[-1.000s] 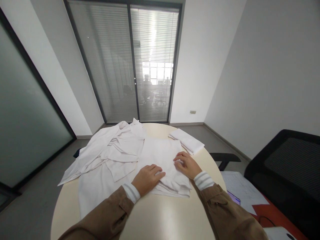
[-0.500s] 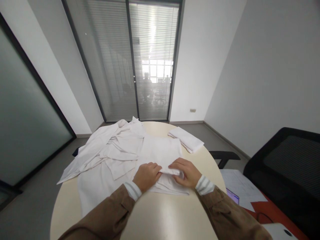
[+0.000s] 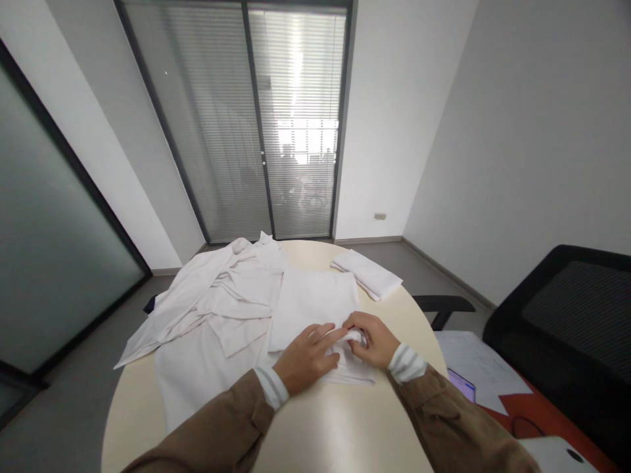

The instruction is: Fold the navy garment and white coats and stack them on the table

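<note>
A folded white cloth (image 3: 315, 295) lies on the round table in front of me, its near edge lifted and bent back over the layers below. My right hand (image 3: 372, 338) pinches this edge at its right corner, thumb beneath and fingers on top. Beside it, my left hand (image 3: 308, 358) rests along the same near edge with its fingers stretched and apart, their tips almost reaching the right hand. The lower layers (image 3: 352, 374) of the cloth show under both hands. Part of the edge is hidden behind my left fingers.
Crumpled white garments (image 3: 221, 289) cover the left side of the round table (image 3: 330, 433). A neatly folded white cloth (image 3: 372, 272) lies at the back right. Right of the table are a black chair (image 3: 566, 315), papers (image 3: 473, 358) and a phone (image 3: 462, 384).
My left hand has loosened from the near edge and shifted right, its fingers now stretched towards my right hand. The right hand keeps its pinch on the corner, its fingers drawn in closer.
</note>
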`<action>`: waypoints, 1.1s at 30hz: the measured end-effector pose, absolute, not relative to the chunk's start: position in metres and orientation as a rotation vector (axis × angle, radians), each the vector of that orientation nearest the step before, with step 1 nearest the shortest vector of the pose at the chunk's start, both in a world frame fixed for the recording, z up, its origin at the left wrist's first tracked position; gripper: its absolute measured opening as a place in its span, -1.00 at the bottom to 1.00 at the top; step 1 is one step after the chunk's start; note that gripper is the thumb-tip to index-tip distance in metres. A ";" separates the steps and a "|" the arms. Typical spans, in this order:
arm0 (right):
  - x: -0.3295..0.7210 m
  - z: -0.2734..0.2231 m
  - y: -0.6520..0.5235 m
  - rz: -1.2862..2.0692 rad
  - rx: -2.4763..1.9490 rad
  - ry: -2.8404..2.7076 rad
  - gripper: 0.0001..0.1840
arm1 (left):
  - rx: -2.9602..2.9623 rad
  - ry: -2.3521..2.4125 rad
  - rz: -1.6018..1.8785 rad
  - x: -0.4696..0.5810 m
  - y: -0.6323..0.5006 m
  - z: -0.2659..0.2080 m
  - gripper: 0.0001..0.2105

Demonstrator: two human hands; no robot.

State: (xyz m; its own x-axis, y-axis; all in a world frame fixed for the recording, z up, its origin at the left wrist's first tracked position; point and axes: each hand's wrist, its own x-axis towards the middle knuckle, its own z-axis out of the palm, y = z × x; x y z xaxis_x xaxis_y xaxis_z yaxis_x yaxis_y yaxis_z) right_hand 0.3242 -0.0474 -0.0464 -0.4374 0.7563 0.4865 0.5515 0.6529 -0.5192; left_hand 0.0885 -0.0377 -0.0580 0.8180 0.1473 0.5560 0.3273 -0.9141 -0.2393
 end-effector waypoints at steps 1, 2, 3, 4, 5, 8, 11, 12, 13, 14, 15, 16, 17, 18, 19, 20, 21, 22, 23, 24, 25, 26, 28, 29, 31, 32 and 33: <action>0.324 -0.047 -0.047 0.393 -1.019 -2.152 -0.71 | -2.680 -0.341 -0.760 0.090 -0.038 -0.059 -0.89; 0.324 -0.047 -0.047 0.412 -1.027 -2.150 -0.71 | -2.681 -0.330 -0.736 0.092 -0.039 -0.059 -0.87; 0.324 -0.047 -0.047 0.424 -1.031 -2.149 -0.71 | -2.680 -0.332 -0.714 0.093 -0.040 -0.059 -0.85; 0.323 -0.047 -0.047 0.429 -1.030 -2.147 -0.71 | -2.676 -0.343 -0.696 0.095 -0.040 -0.060 -0.84; 0.323 -0.047 -0.047 0.425 -1.025 -2.144 -0.70 | -2.668 -0.362 -0.691 0.096 -0.041 -0.060 -0.82; 0.322 -0.045 -0.047 0.383 -0.989 -2.118 -0.69 | -2.650 -0.402 -0.710 0.096 -0.041 -0.060 -0.80; 0.323 -0.044 -0.048 0.321 -0.942 -2.045 -0.71 | -2.657 -0.419 -0.747 0.094 -0.040 -0.059 -0.82; 0.323 -0.043 -0.048 0.305 -0.921 -2.023 -0.73 | -2.664 -0.435 -0.765 0.094 -0.039 -0.059 -0.84; 0.324 -0.043 -0.049 0.294 -0.900 -2.010 -0.75 | -2.670 -0.453 -0.784 0.093 -0.039 -0.059 -0.85; 0.325 -0.043 -0.049 0.291 -0.883 -2.006 -0.79 | -2.676 -0.469 -0.803 0.092 -0.038 -0.059 -0.86; 0.325 -0.042 -0.050 0.302 -0.871 -2.016 -0.83 | -2.683 -0.472 -0.814 0.091 -0.038 -0.059 -0.86; 0.326 -0.042 -0.051 0.330 -0.862 -2.041 -0.87 | -2.693 -0.460 -0.816 0.090 -0.037 -0.058 -0.87; 0.326 -0.042 -0.052 0.374 -0.852 -2.071 -0.87 | -2.703 -0.439 -0.813 0.090 -0.037 -0.058 -0.87; 0.327 -0.042 -0.052 0.431 -0.839 -2.101 -0.80 | -2.715 -0.415 -0.807 0.089 -0.037 -0.058 -0.88; 0.328 -0.042 -0.052 0.491 -0.825 -2.123 -0.69 | -2.728 -0.396 -0.801 0.088 -0.037 -0.058 -0.88; 0.328 -0.042 -0.052 0.542 -0.817 -2.135 -0.58 | -2.741 -0.387 -0.795 0.087 -0.037 -0.057 -0.89; 0.329 -0.042 -0.052 0.575 -0.821 -2.138 -0.50 | -2.755 -0.385 -0.789 0.086 -0.036 -0.057 -0.89; 0.330 -0.041 -0.051 0.590 -0.837 -2.136 -0.45 | -2.767 -0.385 -0.785 0.086 -0.036 -0.057 -0.89; 0.331 -0.041 -0.050 0.593 -0.854 -2.134 -0.42 | -2.777 -0.380 -0.780 0.085 -0.036 -0.057 -0.88; 0.331 -0.041 -0.050 0.589 -0.863 -2.142 -0.42 | -2.786 -0.372 -0.772 0.084 -0.035 -0.057 -0.88; 0.331 -0.041 -0.049 0.580 -0.861 -2.153 -0.44 | -2.791 -0.363 -0.765 0.084 -0.035 -0.057 -0.88; 0.330 -0.041 -0.049 0.568 -0.853 -2.165 -0.47 | -2.794 -0.354 -0.760 0.084 -0.035 -0.057 -0.88; 0.327 -0.041 -0.050 0.526 -0.847 -2.206 -0.49 | -2.794 -0.353 -0.759 0.084 -0.034 -0.057 -0.90; 0.326 -0.042 -0.051 0.498 -0.862 -2.226 -0.50 | -2.794 -0.360 -0.763 0.084 -0.034 -0.057 -0.91; 0.323 -0.043 -0.054 0.448 -0.906 -2.257 -0.59 | -2.797 -0.375 -0.770 0.084 -0.034 -0.057 -0.92; 0.323 -0.043 -0.055 0.422 -0.926 -2.266 -0.65 | -2.801 -0.379 -0.769 0.084 -0.034 -0.057 -0.92; 0.323 -0.043 -0.056 0.391 -0.940 -2.266 -0.70 | -2.807 -0.381 -0.763 0.084 -0.034 -0.057 -0.92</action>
State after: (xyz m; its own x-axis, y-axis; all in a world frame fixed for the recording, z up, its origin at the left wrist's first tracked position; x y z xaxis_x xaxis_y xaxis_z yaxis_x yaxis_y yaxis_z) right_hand 0.3227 -0.0564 -0.0433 -0.5348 0.7146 0.4509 0.5222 0.6990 -0.4886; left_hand 0.0837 -0.0336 -0.0572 0.8327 0.1920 0.5194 0.2995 -0.9451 -0.1309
